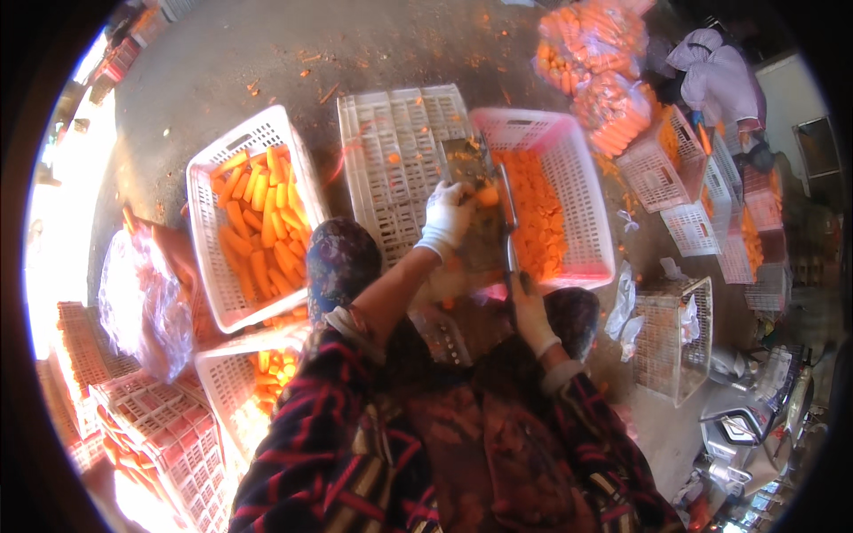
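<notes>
In a white glove, my left hand (447,218) is closed around a carrot (487,195), whose orange end sticks out past the fingers. The carrot rests over a dark, wet cutting board (484,244) lying on an upturned white plastic crate (391,164). My right hand (530,315), gloved too, grips the handle of a long knife (510,218). Its blade points away from me along the board's right edge, just right of the carrot. Beyond the blade, a pink-white crate (582,213) holds many cut carrot pieces (536,209).
Peeled whole carrots (258,209) fill a white crate (203,213) on my left; another carrot crate (222,369) stands nearer. Clear plastic (147,293) lies farther left. Bagged carrots (609,111) and stacked crates (653,173) stand at far right, near a bending person (720,80).
</notes>
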A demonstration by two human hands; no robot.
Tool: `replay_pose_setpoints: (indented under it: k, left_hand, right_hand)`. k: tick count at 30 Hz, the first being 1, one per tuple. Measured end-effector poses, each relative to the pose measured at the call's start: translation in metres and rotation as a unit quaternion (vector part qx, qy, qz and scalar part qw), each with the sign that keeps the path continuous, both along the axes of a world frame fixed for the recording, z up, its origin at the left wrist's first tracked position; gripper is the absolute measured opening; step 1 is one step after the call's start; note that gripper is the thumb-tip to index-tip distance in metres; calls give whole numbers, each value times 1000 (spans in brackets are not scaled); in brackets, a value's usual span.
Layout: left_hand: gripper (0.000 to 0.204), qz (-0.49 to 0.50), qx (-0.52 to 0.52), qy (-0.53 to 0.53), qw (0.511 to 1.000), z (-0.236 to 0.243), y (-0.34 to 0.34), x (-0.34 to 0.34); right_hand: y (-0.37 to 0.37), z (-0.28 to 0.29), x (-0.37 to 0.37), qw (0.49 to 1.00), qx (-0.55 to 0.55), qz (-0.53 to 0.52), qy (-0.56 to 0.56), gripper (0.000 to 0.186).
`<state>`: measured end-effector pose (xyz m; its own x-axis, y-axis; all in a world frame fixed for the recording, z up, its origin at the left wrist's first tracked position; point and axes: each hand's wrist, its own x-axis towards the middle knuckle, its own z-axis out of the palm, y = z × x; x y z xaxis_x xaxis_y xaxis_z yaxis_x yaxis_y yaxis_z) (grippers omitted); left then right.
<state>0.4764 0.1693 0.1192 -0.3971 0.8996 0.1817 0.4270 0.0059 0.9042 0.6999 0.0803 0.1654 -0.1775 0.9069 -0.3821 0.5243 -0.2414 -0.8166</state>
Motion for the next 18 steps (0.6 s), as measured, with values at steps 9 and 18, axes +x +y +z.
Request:
replay_pose_setpoints:
  k: [9,18]
  left_hand:
    - [14,0,2,-18,1000,9,5,14]
    - [12,16,34,37,999,-2,-3,8]
  right_hand:
    - [-1,36,-8,998,39,-25,52,38]
    - [4,105,-17,993,-98,-5,65,27]
